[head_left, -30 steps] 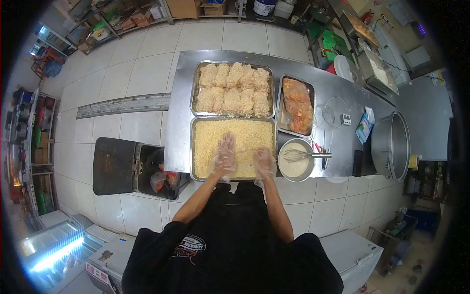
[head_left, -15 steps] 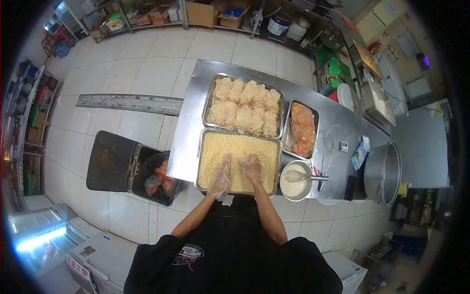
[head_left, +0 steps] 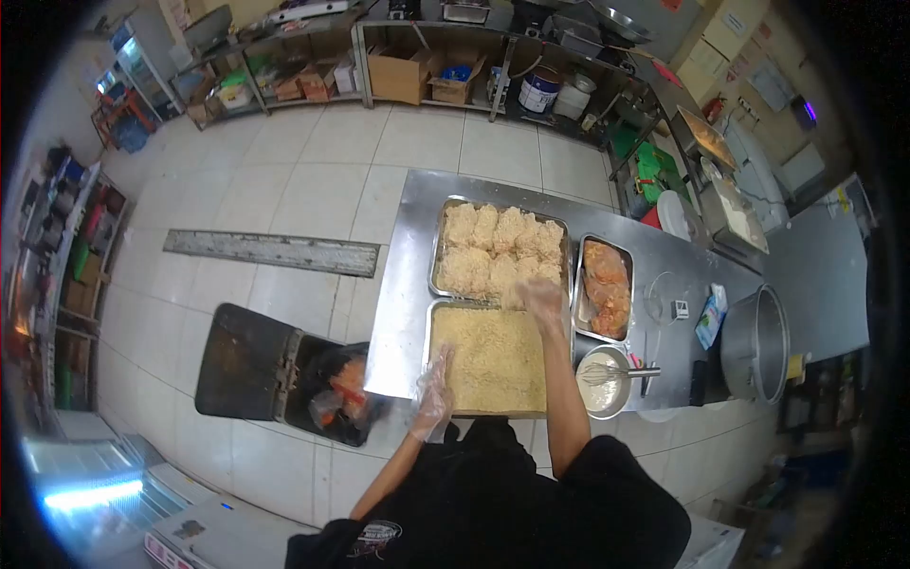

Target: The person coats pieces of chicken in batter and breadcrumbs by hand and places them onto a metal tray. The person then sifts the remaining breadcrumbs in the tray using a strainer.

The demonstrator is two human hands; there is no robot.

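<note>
Both my hands wear clear plastic gloves. My left hand is at the left rim of a metal tray of pale breadcrumbs, its fingers stretched out and holding nothing visible. Beyond it, my right hand hangs over the near right part of a second tray, filled with rows of crumb-coated pieces. Its fingers are blurred, and I cannot see whether they hold anything. To the right is a smaller tray of raw, orange-tinted meat. Nearer stands a bowl of white batter with a whisk in it.
The steel table carries everything. A large pot and a blue-and-white packet stand at its right. On the floor at left is an open black bin with a bag inside. Shelves with boxes line the far wall.
My right hand has left the breadcrumbs and moved forward over the coated pieces. My left hand has moved from the crumbs to the tray's left rim. The camera view has tilted upward.
</note>
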